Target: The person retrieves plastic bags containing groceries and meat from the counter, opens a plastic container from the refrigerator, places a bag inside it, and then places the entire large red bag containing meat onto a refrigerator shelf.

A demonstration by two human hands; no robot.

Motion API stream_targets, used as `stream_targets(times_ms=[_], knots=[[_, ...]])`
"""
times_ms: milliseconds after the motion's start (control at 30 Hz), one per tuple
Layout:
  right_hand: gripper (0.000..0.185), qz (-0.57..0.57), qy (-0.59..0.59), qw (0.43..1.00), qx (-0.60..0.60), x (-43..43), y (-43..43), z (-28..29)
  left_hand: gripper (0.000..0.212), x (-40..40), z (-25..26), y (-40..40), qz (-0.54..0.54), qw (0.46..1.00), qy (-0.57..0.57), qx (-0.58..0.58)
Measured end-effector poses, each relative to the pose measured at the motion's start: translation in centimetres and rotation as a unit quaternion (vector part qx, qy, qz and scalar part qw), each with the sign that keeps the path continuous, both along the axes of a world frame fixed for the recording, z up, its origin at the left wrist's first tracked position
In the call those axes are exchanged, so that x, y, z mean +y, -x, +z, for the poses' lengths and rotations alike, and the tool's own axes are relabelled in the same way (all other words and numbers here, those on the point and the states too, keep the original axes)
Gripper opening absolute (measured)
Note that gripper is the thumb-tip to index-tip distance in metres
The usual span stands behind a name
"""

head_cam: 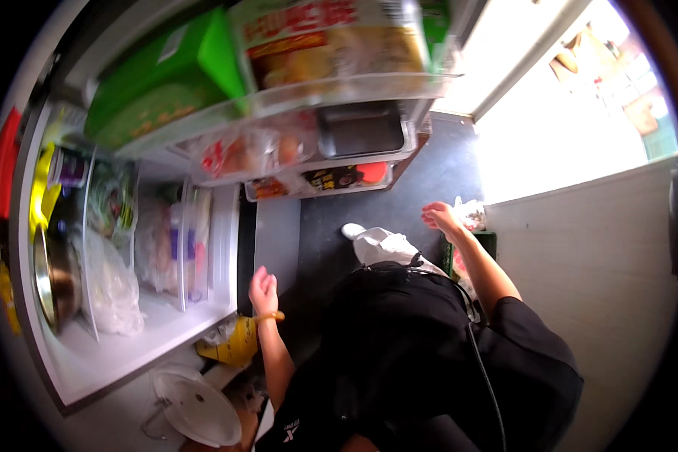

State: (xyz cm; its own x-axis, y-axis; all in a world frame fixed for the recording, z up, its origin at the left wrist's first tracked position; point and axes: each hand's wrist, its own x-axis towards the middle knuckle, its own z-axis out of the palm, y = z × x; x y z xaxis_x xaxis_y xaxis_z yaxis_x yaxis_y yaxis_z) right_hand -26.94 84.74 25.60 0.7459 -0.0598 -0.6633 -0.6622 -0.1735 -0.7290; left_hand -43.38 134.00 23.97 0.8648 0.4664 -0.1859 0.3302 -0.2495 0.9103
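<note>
An open refrigerator fills the left side, its door with filled racks swung out across the top. My left hand (pixel 264 291), with an amber-coloured bangle at the wrist, hangs beside the refrigerator's front edge, its fingers loosely curled and nothing seen in it. Over by the right wall, my right hand (pixel 442 217) is held out with bent fingers and appears to hold nothing. On the refrigerator's glass shelves are a metal bowl (pixel 45 277), a clear plastic bag of food (pixel 110 294) and bagged greens (pixel 113 203). The door racks hold a green box (pixel 164 85) and a dark tray (pixel 361 133).
A white washbasin (pixel 200 404) stands at the lower left, near a yellow bag (pixel 231 342). A dark green crate (pixel 489 244) and a plastic bag (pixel 470 213) sit by the white wall (pixel 570 254). A bright opening lies at the upper right.
</note>
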Motion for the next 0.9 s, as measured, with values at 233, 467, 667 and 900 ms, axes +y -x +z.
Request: stream_targets(times_ms=[233,467,667,900], knots=[[0.018,-0.071,-0.012,0.989,-0.128,-3.9,-8.4,1.2,0.035,-8.4,1.8,1.4,0.02,0.984,0.168,0.054],[0.017,-0.058,-0.045,0.979,-0.192,-8.8,-22.4,0.4,0.029,-18.8,-2.8,-3.3,0.006,0.995,0.061,0.081],[0.039,0.051,0.083,0.927,-0.363,-13.9,-35.2,1.6,0.031,-31.2,-3.3,-11.0,0.109,0.973,0.155,0.129],[0.07,0.289,0.227,0.734,-0.572,-6.3,-46.0,9.4,0.031,-43.1,1.6,-20.2,0.076,0.974,0.17,0.128]])
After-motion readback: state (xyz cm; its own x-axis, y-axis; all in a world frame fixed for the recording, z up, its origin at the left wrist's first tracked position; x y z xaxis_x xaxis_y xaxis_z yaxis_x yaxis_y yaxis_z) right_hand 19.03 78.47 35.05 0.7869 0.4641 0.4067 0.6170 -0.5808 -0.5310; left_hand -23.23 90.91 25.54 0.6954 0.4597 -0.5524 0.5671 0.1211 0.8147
